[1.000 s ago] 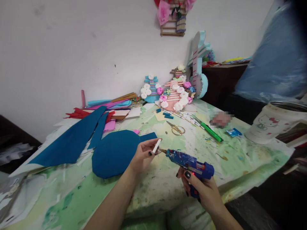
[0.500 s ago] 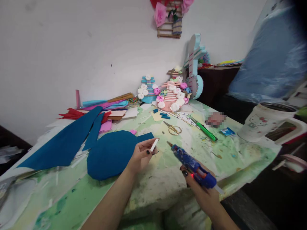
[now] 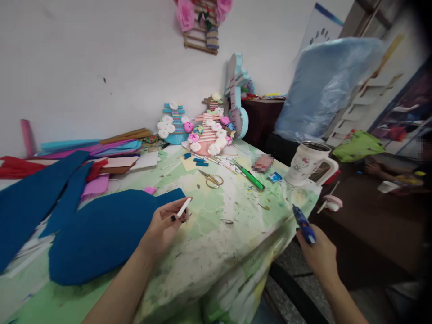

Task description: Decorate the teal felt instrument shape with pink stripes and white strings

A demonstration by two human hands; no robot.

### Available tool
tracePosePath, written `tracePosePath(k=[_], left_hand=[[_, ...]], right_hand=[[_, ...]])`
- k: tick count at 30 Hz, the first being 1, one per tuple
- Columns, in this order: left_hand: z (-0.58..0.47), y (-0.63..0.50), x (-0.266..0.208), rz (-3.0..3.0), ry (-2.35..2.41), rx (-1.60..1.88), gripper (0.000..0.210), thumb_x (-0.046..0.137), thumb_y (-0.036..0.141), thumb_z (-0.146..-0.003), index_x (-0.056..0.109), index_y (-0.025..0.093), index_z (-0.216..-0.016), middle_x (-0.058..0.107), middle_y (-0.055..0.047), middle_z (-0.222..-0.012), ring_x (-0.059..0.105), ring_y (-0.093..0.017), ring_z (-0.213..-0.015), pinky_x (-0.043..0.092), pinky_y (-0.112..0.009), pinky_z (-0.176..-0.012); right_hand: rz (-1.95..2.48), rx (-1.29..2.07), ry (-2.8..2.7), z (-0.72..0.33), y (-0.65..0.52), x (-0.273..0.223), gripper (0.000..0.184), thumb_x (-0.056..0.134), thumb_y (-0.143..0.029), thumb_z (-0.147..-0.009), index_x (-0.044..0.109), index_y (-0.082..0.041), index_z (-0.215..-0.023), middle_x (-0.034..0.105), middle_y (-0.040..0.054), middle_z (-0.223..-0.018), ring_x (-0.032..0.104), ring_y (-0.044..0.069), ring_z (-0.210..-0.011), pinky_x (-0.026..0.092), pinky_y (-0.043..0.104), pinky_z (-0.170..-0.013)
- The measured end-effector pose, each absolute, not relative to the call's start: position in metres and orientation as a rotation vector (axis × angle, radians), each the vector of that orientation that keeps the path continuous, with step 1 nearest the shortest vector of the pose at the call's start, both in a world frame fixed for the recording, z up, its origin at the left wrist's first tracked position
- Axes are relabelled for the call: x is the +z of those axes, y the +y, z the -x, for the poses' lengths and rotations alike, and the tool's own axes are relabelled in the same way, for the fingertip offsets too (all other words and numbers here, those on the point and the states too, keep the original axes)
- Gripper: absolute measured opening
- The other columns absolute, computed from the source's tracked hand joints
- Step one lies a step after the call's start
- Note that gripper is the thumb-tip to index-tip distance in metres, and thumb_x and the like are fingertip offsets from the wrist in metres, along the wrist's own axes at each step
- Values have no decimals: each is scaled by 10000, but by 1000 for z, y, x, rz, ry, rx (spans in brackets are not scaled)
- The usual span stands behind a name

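Between the fingers of my left hand is a small white strip, tilted upward. That hand is over the table beside the narrow end of a large blue guitar-shaped piece. My right hand grips a blue hot glue gun at the table's right edge, its nozzle pointing away from me. Gold-handled scissors lie beyond my left hand. Small dark blue pieces rest on a pale yellow sheet behind them.
A white mug stands near the right corner, with a green utility knife to its left. Decorated craft guitars lean at the wall. Blue sheet material and coloured paper cover the left. A co-worker's arm shows far right.
The view has turned right. My right hand has carried the glue gun rightward, away from my left hand, to the table edge. My left hand keeps the white strip.
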State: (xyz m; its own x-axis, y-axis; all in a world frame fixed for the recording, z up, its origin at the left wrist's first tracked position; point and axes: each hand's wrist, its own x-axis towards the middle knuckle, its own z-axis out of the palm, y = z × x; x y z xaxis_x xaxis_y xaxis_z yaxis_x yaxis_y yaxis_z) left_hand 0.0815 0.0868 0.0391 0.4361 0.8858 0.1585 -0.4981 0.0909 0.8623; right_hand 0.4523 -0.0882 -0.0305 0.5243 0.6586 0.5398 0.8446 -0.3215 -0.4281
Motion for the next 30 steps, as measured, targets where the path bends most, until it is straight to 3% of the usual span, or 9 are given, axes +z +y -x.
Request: tracePosePath(k=[7, 14, 17, 21, 25, 27, 30], left_hand=[[-83, 86, 42, -1021, 535, 1094, 518, 818, 381, -517, 725, 135, -963, 611, -73, -715, 468, -143, -653, 365, -287, -624], [-82, 87, 40, -1030, 558, 1086, 515, 813, 379, -528, 722, 129, -969, 617, -79, -721, 468, -146, -654, 376, -287, -622], [-81, 87, 40, -1039, 547, 1086, 510, 806, 374, -546, 718, 138, -989, 617, -78, -728, 469, -148, -665, 378, -289, -635], [-81, 86, 41, -1047, 512, 1084, 524, 801, 386, -550, 715, 132, -1000, 608, -73, -715, 466, -146, -667, 374, -290, -642], [-82, 86, 41, -1038, 486, 1081, 534, 805, 368, -542, 713, 119, -1006, 617, -77, -744, 476, -144, -670, 367, -283, -633], [-83, 85, 41, -1032, 477, 1081, 529, 807, 353, -541, 714, 113, -1003, 619, -79, -738, 483, -146, -674, 368, -282, -636], [-85, 82, 42, -1023, 466, 1082, 531, 820, 351, -516, 723, 106, -977, 631, -88, -733, 485, -145, -665, 368, -281, -634]], right_hand=[[2104, -103, -1403, -451, -112, -63, 218, 408, -341, -820, 528, -190, -922, 594, 74, -816, 581, 217, -732, 431, 299, -647], [2412, -116, -1119, -455, -117, -46, 140, 465, -315, -755, 508, -211, -671, 589, 34, -655, 543, 184, -565, 338, 260, -515], [2380, 40, -862, -463, -119, -32, 190, 545, -359, -701, 540, -197, -600, 563, 30, -535, 534, 191, -513, 344, 267, -487], [2185, 79, -382, -463, -123, 1, 325, 667, -432, -610, 509, -182, -477, 484, 20, -404, 472, 172, -416, 332, 276, -408], [1566, -23, -404, -436, -120, 49, 240, 731, -286, -584, 522, -168, -597, 477, -38, -496, 421, 91, -413, 314, 214, -377], [1343, 194, -478, -414, -114, 65, 251, 763, -260, -572, 579, -162, -711, 534, -25, -579, 437, 81, -433, 329, 196, -373], [1234, 516, -580, -374, -103, 63, 282, 788, -311, -561, 638, -149, -736, 596, 22, -603, 471, 100, -425, 348, 200, -344]])
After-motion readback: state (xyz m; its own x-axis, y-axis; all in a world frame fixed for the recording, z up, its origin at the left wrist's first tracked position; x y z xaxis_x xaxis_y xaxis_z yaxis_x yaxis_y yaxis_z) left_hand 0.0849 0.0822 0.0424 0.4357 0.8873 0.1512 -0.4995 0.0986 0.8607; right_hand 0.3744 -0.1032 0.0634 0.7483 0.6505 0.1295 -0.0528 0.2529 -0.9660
